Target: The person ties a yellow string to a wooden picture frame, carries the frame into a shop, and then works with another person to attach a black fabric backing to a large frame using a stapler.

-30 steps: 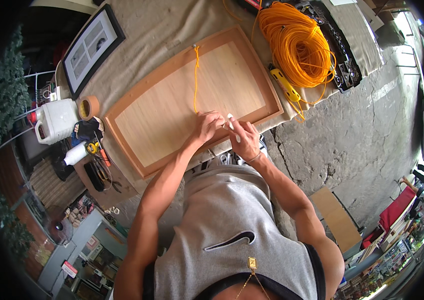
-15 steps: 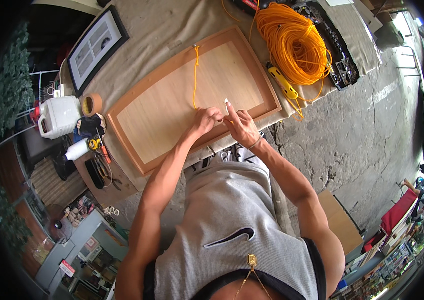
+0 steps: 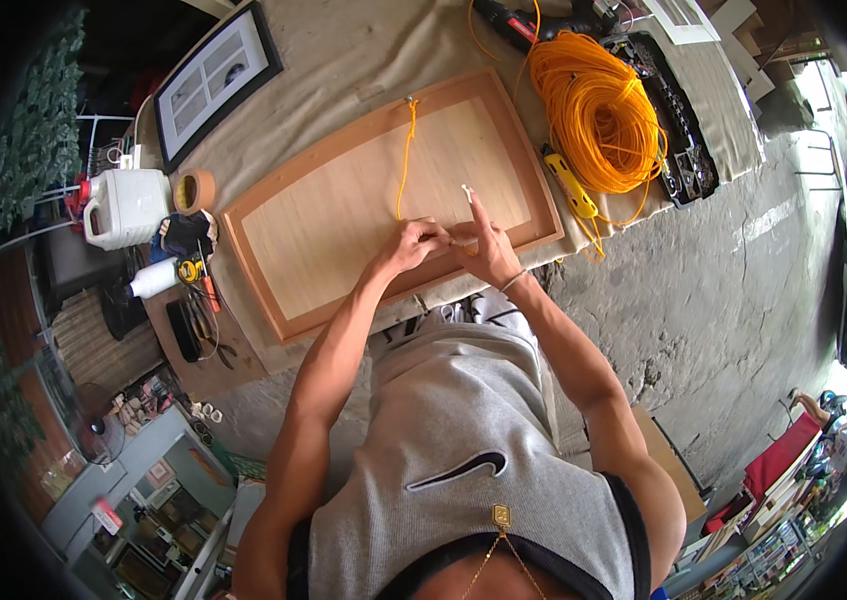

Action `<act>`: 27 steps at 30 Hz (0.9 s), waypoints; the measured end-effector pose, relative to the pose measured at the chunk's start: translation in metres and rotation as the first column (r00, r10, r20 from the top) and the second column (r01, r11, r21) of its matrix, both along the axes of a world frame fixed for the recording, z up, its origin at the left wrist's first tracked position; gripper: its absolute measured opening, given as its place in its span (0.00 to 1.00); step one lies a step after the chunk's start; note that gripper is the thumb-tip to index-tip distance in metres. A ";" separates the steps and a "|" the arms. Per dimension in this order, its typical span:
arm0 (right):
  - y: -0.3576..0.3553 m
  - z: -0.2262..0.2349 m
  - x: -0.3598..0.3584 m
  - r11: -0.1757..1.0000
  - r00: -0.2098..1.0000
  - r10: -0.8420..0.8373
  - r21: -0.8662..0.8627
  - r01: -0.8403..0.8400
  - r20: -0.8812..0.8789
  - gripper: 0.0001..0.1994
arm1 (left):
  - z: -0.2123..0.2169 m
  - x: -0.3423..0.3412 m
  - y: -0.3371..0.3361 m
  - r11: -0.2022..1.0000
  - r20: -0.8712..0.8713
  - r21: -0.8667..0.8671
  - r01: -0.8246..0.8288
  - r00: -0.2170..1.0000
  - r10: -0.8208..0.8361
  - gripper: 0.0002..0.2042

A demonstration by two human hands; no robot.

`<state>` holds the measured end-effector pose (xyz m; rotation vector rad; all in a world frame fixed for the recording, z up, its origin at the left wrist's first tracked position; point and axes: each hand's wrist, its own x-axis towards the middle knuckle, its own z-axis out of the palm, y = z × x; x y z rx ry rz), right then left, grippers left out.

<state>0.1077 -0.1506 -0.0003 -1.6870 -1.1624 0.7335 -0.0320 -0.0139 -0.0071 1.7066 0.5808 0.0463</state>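
Note:
A shallow wooden frame with a pale panel (image 3: 334, 200) lies on the cloth-covered table in front of me. Yellow-orange cord (image 3: 407, 160) is fastened to a small metal fitting on its far rail and runs across the panel to my hands. My left hand (image 3: 412, 246) pinches the cord over the near part of the frame. Close against it, my right hand (image 3: 489, 252) has its thumb and lower fingers closed near the near rail, where a bit of cord shows. Its index finger points up and away, with something white at the tip. The fingers partly hide the cord's end.
At the far right lie a coil of orange cord (image 3: 594, 115), a yellow-handled cutter (image 3: 570, 182) and a black tool case (image 3: 692, 165). A picture frame (image 3: 259, 45), tape roll (image 3: 194, 190), white jug (image 3: 134, 208) and hand tools (image 3: 204, 330) lie to the left.
The whole view has shifted slightly, so the table's things sit a little lower. My hands stay together at the cord, and the right index finger now stretches out straighter.

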 end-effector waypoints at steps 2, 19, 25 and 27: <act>0.009 -0.001 0.007 0.991 0.993 0.088 -0.093 -0.095 -0.081 0.45 | 0.000 -0.005 0.003 0.999 0.032 0.045 -0.004 0.999 0.002 0.04; 0.007 -0.005 -0.001 0.999 0.999 -0.029 0.042 0.029 -0.019 0.40 | -0.009 0.001 -0.008 0.968 -0.060 0.215 -0.130 0.987 0.146 0.06; 0.004 -0.005 -0.007 0.994 0.980 -0.079 0.091 0.063 0.183 0.37 | -0.003 0.011 -0.005 0.965 -0.157 0.222 -0.142 0.971 0.179 0.03; 0.004 -0.006 -0.007 0.993 0.973 -0.066 0.112 0.042 0.223 0.38 | 0.004 0.018 0.000 0.896 -0.053 0.406 -0.180 0.974 0.220 0.06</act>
